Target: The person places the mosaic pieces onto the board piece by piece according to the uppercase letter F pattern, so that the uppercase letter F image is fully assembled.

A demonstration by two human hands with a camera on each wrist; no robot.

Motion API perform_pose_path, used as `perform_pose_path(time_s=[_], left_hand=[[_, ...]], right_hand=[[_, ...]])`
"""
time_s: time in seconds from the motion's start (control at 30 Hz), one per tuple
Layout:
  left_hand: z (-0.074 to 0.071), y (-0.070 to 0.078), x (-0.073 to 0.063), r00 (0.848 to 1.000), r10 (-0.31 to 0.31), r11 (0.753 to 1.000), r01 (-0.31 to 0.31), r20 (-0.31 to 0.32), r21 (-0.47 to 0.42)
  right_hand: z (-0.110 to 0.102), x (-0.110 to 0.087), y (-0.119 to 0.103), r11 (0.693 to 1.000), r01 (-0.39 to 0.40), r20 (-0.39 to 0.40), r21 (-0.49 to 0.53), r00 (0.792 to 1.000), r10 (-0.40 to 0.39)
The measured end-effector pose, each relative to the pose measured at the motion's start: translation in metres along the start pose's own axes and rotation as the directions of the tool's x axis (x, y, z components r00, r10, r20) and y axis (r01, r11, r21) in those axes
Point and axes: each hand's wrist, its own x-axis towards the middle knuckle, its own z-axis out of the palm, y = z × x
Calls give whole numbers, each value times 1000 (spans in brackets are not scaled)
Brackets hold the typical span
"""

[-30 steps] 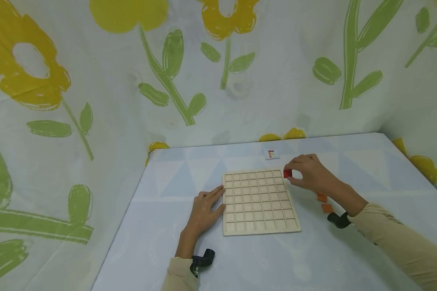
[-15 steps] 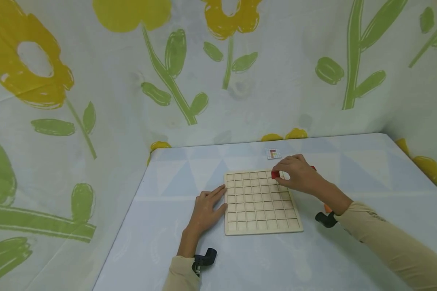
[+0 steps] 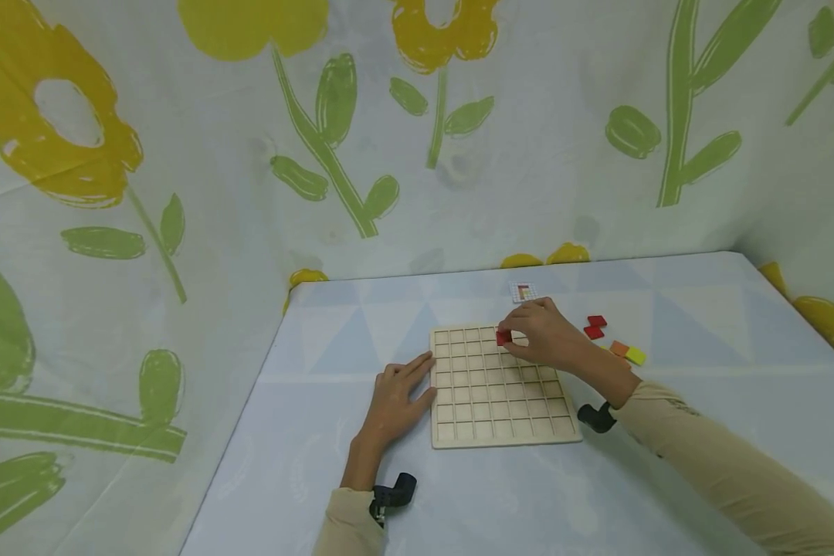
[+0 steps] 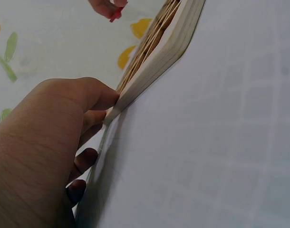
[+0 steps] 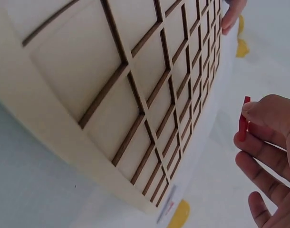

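Observation:
A pale wooden grid board (image 3: 493, 401) lies flat on the table, its square cells bare where they show. My right hand (image 3: 544, 333) pinches a small red square tile (image 3: 503, 337) between thumb and fingertips, above the board's far rows. In the right wrist view the red tile (image 5: 244, 118) stands on edge in the pinch, apart from the grid. My left hand (image 3: 394, 401) rests on the table at the board's left edge, fingers extended and touching it. The left wrist view shows the left hand's (image 4: 54, 137) thumb and fingertips against the board's side (image 4: 149, 71).
Right of the board lie loose red tiles (image 3: 594, 332), an orange tile (image 3: 619, 349) and a yellow tile (image 3: 635, 355), partly behind the right forearm. A small printed pattern card (image 3: 523, 291) lies beyond the board. A flower-print cloth (image 3: 514, 193) hangs behind the table.
My right hand has carried the red tile leftward from beyond the board's right edge to over its far rows. More loose tiles show behind the forearm. The left hand has stayed put.

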Motion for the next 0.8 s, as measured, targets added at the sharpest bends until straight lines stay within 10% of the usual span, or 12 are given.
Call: perform_pose_path(time_s=[0.8], left_hand=[[-1,-1,1,1000,-15,1000,15,25,24]], right_hand=[[30,19,-8,1000,22,13,-12,1000,-21]])
